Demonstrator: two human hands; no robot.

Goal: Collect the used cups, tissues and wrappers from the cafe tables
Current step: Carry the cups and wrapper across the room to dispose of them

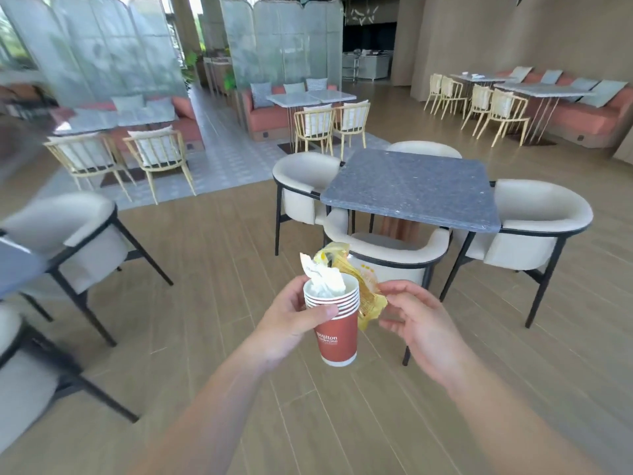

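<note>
Below the near edge of the dark speckled table (411,193), in mid-air over the wood-plank floor (342,423): a stack of red paper cups (337,329), several white rims nested one in another, white lettering on the outer cup, stack roughly upright with a slight tilt.

Left hand (291,323) grips the stack: thumb across the front just under the rims, fingers curled round the far side.

White crumpled tissue (325,281) sits stuffed in the top cup and sticks up above the rim.

Yellow wrapper (368,296), crinkled and shiny, lies against the stack's right side and runs up behind the tissue; its upper end shows above the cups, its lower end hangs beside the outer cup's wall. Can't tell whether any part of it is actually inside the cup.

Right hand (418,320) is just right of the stack, thumb and fingers curled toward the wrapper's right edge. Thumb tip touches the wrapper; looks like a light pinch, lower fingers loosely bent beneath it.

Around the table: white tub chairs with black frames, nearest one (390,248) directly behind the cups, one at the right (534,228), one at the left (305,186), one at the far side (424,147). Well left of the table, another white tub chair (68,234) beside the corner of a second dark tabletop (17,265). Beyond the table, pale wooden chairs (329,125) at light marble tables, coral bench seating with cushions, frosted screens (102,53).
</note>
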